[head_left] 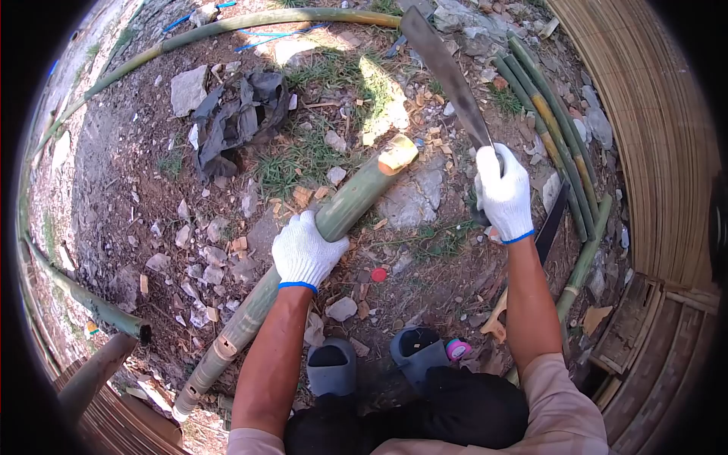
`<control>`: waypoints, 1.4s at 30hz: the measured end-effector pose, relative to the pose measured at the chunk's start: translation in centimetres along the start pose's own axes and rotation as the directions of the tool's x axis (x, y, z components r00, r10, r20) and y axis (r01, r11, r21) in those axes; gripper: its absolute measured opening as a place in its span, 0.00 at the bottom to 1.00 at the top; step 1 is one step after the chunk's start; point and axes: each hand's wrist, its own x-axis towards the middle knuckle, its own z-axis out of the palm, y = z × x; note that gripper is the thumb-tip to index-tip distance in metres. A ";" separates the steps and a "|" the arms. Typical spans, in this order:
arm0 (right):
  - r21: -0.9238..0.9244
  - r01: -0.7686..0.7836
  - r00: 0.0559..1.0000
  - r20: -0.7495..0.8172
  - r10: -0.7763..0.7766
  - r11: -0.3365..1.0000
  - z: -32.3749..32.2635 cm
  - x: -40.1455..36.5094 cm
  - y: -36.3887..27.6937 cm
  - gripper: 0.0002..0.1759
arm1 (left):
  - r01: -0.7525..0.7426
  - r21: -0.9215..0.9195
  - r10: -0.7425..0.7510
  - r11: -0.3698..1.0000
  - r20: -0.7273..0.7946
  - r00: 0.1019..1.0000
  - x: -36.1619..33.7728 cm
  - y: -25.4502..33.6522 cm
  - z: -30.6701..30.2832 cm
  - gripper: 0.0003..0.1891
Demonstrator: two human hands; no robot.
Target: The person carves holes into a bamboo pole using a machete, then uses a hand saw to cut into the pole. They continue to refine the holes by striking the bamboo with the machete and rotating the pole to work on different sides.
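In a white glove, my left hand [305, 252] is wrapped round a thick green bamboo pole [246, 307], which slants from lower left to upper centre. The pole's upper end is cut and shows pale wood. My right hand [503, 189], also gloved in white, grips a machete [446, 72] by its handle, with the long dark blade pointing up and to the left. The blade is apart from the bamboo, above and to the right of its cut end. Pale wood chips lie around that end.
Crumpled black plastic [239, 121] lies at upper left beside a stone [189, 91]. Several thin bamboo poles [557, 133] are at right, near a saw [552, 222]. A woven bamboo panel [652, 144] borders the right side. A pink tape measure [457, 349] lies beside my feet.
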 end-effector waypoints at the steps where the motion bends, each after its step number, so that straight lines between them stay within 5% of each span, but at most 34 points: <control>1: -0.069 0.083 0.996 0.043 -0.080 0.994 0.6 -1.5 0.3 0.21 | -0.004 -0.003 0.004 1.000 -0.003 1.000 0.0 -0.1 0.0 0.38; 2: -0.137 0.264 0.964 0.068 -0.257 0.955 1.4 -3.0 0.4 0.18 | 0.007 0.002 -0.007 1.000 -0.010 1.000 -0.1 0.0 0.0 0.38; 5: -0.245 0.279 0.954 0.181 -0.239 0.928 5.0 -3.9 5.6 0.17 | 0.019 -0.002 -0.019 1.000 0.003 1.000 -0.3 0.3 -0.1 0.38; 7: -0.324 0.193 0.978 0.135 -0.157 0.926 5.9 -3.3 8.2 0.15 | 0.029 0.027 -0.029 0.999 0.000 1.000 -0.2 0.5 -0.2 0.38; 9: -0.369 0.247 0.957 -0.051 -0.285 0.896 4.5 -2.5 7.8 0.15 | 0.051 0.034 -0.051 0.998 -0.002 0.999 0.1 0.4 -0.1 0.39; 13: -0.145 0.111 0.979 -0.157 -0.134 0.983 2.0 -0.1 4.5 0.14 | 0.055 0.044 -0.056 0.997 0.014 0.998 -0.3 0.9 -0.3 0.40; 15: 0.007 0.068 0.998 -0.006 -0.068 0.998 1.7 -0.7 3.4 0.14 | 0.060 0.046 -0.060 0.997 0.014 0.998 -0.3 0.9 -0.3 0.40; 17: -0.041 0.376 0.926 0.057 -0.374 0.926 3.0 -2.3 3.9 0.11 | 0.054 0.055 -0.056 0.997 0.023 0.998 -0.2 0.9 -0.4 0.40; 19: -0.168 0.546 0.837 0.165 -0.523 0.821 5.2 -3.0 5.9 0.11 | 0.056 0.051 -0.057 0.997 0.010 0.998 -0.3 0.9 -0.3 0.40; 21: -0.425 0.394 0.919 0.210 -0.335 0.815 6.3 -1.9 8.6 0.15 | 0.050 0.056 -0.051 0.997 0.019 0.999 -0.4 1.2 -0.2 0.40; 23: -0.478 0.246 0.960 0.001 -0.279 0.843 4.7 0.2 8.4 0.16 | 0.066 0.065 -0.067 0.996 0.010 0.998 -0.3 0.8 -0.4 0.40; 25: -0.405 0.009 0.979 -0.182 -0.090 0.914 2.4 3.2 8.7 0.18 | 0.065 0.044 -0.065 0.997 0.005 0.998 -1.1 0.6 0.0 0.38; 27: -0.265 0.033 0.973 -0.210 -0.092 0.964 -0.2 4.2 7.1 0.20 | 0.058 0.017 -0.058 0.998 -0.036 0.998 0.0 1.1 -0.3 0.37; 28: -0.057 -0.061 0.985 -0.165 0.051 0.997 -1.1 3.3 3.7 0.19 | 0.065 0.029 -0.065 0.997 -0.015 0.998 -0.1 1.2 -0.4 0.37; 29: -0.109 0.038 0.978 -0.201 -0.059 0.993 -1.0 2.7 3.6 0.18 | 0.070 0.045 -0.071 0.996 0.008 0.997 -0.2 1.1 -0.4 0.37; 31: 0.075 0.075 0.982 -0.179 -0.060 0.994 1.4 0.9 3.4 0.17 | 0.081 0.040 -0.082 0.996 0.026 0.996 -0.1 0.9 -0.1 0.38; 33: -0.306 0.323 0.945 0.157 -0.287 0.896 5.6 -0.9 7.3 0.16 | 0.042 0.031 -0.041 0.999 -0.019 0.999 -0.2 0.4 0.2 0.39; 35: -0.457 0.278 0.935 0.332 -0.128 0.845 6.3 -1.6 7.4 0.16 | 0.061 0.043 -0.061 0.997 0.000 0.998 -0.3 1.1 -0.6 0.39; 37: -0.349 0.350 0.933 0.217 -0.288 0.870 4.6 -0.4 5.2 0.16 | 0.100 0.073 -0.104 0.992 0.051 0.993 -0.2 1.4 -1.0 0.39; 39: -0.113 0.186 0.976 -0.089 -0.197 0.976 2.9 0.4 1.1 0.15 | 0.066 0.043 -0.067 0.997 0.022 0.998 -0.2 0.9 -0.4 0.39; 41: -0.091 0.281 0.924 -0.241 -0.295 0.955 3.9 0.7 2.5 0.13 | 0.101 0.048 -0.104 0.994 0.054 0.993 0.0 1.0 -0.6 0.39; 42: -0.203 0.272 0.956 -0.056 -0.289 0.941 5.4 -0.2 3.8 0.14 | 0.062 0.064 -0.061 0.996 -0.003 0.998 -0.2 0.9 -0.3 0.38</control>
